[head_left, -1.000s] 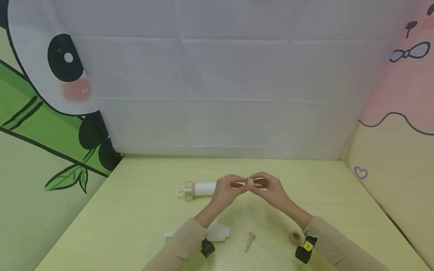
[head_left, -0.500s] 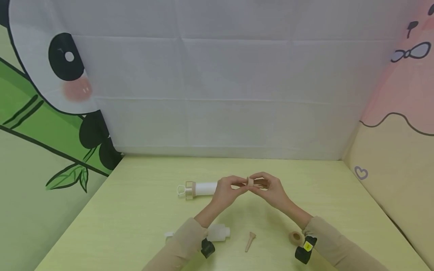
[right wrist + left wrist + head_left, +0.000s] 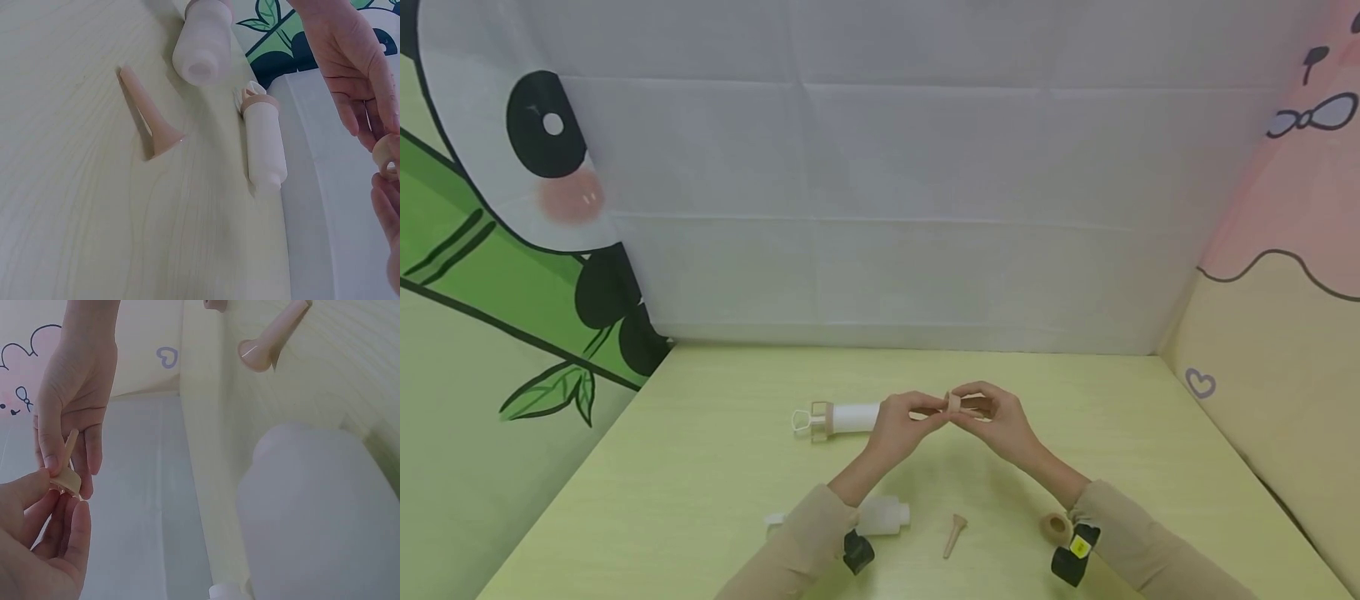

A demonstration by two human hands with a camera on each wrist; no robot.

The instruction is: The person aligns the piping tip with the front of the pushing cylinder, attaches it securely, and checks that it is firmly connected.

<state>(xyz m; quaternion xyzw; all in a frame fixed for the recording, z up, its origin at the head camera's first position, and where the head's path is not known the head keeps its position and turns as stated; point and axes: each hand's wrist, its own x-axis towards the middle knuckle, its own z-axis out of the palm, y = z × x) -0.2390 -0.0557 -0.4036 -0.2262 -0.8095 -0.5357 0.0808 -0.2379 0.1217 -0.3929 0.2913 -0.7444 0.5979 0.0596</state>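
Both hands meet over the table in the head view, around a small beige collar-shaped cap (image 3: 953, 402). My left hand (image 3: 901, 429) pinches its left side between thumb and fingers. From the other side my right hand (image 3: 1000, 425) grips it by thumb and fingertips. In the left wrist view a thin beige spout (image 3: 71, 445) sticks out of the cap (image 3: 70, 482) toward the right palm. The cap's round opening shows in the right wrist view. Fingers hide parts of the cap.
Behind the left hand lies a white cylinder (image 3: 854, 418) with a wire-like handle. A white bottle-shaped tube (image 3: 886, 517) lies partly under the left forearm. Nearer the front are a flared beige nozzle (image 3: 954, 535) and a beige ring (image 3: 1056, 527) by the right wrist.
Both hands keep their hold at the same place, with only tiny finger shifts on the cap. Things on the table stay where they were.
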